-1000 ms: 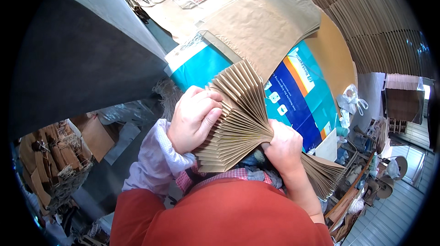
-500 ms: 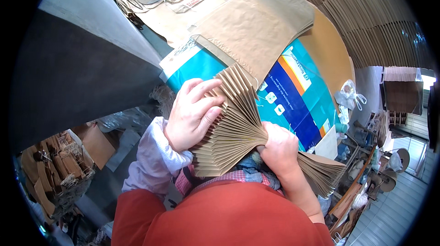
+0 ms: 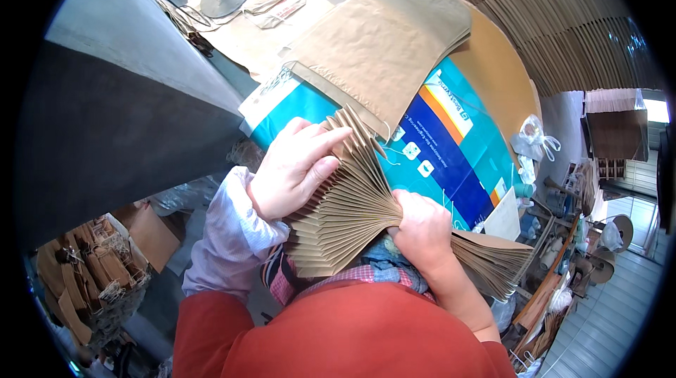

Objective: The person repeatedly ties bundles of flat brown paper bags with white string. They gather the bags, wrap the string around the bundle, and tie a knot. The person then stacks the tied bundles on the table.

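A thick stack of brown paper bags [image 3: 345, 209] is fanned out in front of me, over a blue and teal printed sack [image 3: 451, 146]. My left hand [image 3: 296, 167] lies flat on the fan's upper left part, fingers spread across the edges. My right hand [image 3: 422, 227] grips the stack at its pinched middle. The stack's other end [image 3: 493, 258] sticks out to the right behind my right wrist.
A neat pile of flat brown bags [image 3: 384, 36] lies on the table beyond the fan. Rows of stacked brown bags [image 3: 556, 19] fill the upper right. A grey slab [image 3: 105, 103] stands at left, with bundled handled bags [image 3: 77, 279] below it. Clutter sits at right [image 3: 535, 146].
My left hand has slid up and left over the fan, spreading the bags wider. My right hand keeps its grip at the pinched middle.
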`<state>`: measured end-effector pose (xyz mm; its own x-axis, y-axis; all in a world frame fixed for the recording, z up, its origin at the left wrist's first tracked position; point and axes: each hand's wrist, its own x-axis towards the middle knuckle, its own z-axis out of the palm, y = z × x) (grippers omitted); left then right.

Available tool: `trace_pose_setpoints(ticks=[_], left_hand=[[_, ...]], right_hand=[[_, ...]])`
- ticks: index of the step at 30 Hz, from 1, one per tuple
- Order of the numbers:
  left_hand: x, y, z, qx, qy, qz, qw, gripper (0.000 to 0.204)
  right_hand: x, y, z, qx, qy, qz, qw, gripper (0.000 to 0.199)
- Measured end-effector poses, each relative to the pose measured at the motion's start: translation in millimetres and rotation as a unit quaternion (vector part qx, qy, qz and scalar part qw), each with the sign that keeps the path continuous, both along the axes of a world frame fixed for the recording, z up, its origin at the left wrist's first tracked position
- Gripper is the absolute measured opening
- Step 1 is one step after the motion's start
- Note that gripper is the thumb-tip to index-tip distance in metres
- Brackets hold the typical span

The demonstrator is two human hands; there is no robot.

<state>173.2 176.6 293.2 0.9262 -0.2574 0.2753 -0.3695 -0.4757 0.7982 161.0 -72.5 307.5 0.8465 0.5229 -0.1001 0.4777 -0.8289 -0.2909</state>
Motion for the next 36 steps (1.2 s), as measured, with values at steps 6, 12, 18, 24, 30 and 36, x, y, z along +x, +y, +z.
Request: trace_pose_setpoints(ticks=[6,12,18,24,30,36], left_hand=[[5,-4,-3,0.037,-0.053,-0.004,0.998,0.026],[10,-2,-8,0.032,-0.107,-0.009,0.994,0.019],[24,-9,3,-0.036,-0.092,-0.068,0.993,0.029],[2,-61,50,0.283,-0.031,-0.234,0.929,0.073],[-15,-109,41,0.482,-0.057,-0.185,0.854,0.039],[-4,-133,34,0.475,0.059,-0.207,0.853,0.028]], right_hand=[[0,1,4,0.005,0.017,-0.016,1.0,0.036],[-1,0,2,0.01,0.013,-0.01,1.0,0.036],[-5,0,1,0.017,0.008,-0.017,1.0,0.034],[-6,-3,-2,-0.01,0.01,-0.008,1.0,0.023],[10,-46,25,0.102,0.174,0.016,0.979,0.061],[36,-105,18,-0.109,0.161,0.032,0.98,0.027]])
